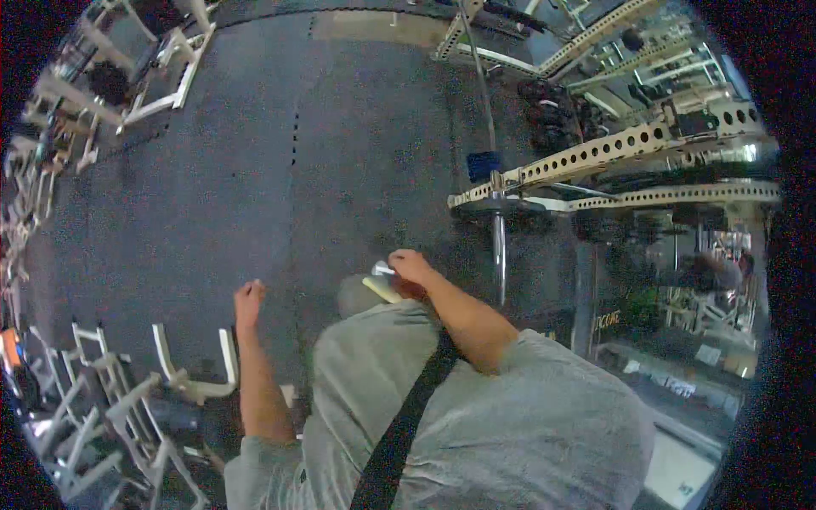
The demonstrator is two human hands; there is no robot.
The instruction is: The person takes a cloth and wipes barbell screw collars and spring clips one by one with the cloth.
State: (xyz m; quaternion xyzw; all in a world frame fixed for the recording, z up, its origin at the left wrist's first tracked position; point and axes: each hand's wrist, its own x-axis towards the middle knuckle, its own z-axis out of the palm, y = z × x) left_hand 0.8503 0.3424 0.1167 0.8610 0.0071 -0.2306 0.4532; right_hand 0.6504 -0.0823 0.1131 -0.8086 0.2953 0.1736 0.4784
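My left hand (249,297) is held out over the dark floor at the end of my bent arm, its fingers curled in, with nothing visible in them. In front of my grey shirt, my right hand (410,265) has its fingers closed at a small white object (383,268), too blurred to name. A yellow strip (382,290) lies just below it, beside a rounded grey shape (353,296). A black strap (406,421) crosses my shirt.
Dark rubber floor (229,178) stretches ahead. A perforated metal rack (595,155) and a barbell (499,255) with a plate stand on the right. White-framed gym machines (195,387) are at the lower left, others (153,109) at the upper left.
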